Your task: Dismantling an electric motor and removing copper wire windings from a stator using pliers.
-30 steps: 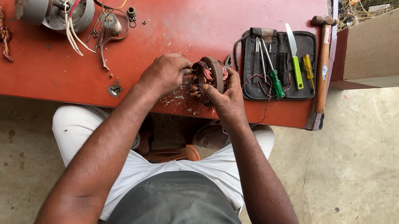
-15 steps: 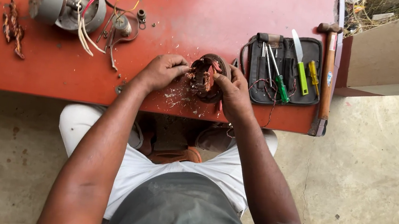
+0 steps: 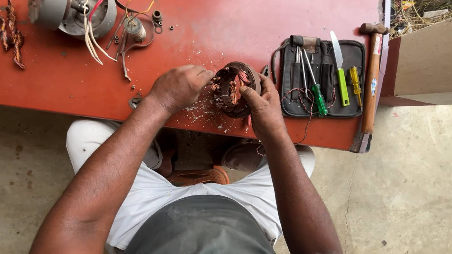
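A round motor stator (image 3: 231, 88) with copper windings stands tilted on the red table (image 3: 221, 18). My left hand (image 3: 178, 86) grips its left side with fingers curled against the windings. My right hand (image 3: 263, 104) holds the right rim, thumb pressed into the coil. Copper scraps and dust (image 3: 202, 113) lie on the table just under the stator.
A grey motor housing with shaft and coloured wires (image 3: 70, 1) lies at the back left, a clump of pulled copper wire (image 3: 11, 33) beside it. A black tool pouch with screwdrivers (image 3: 322, 75) and a hammer (image 3: 372, 81) sit at the right. Concrete floor (image 3: 420, 211) below.
Both hands stay on the stator. The fingers have shifted slightly on the windings and the stator is turned a little more toward me.
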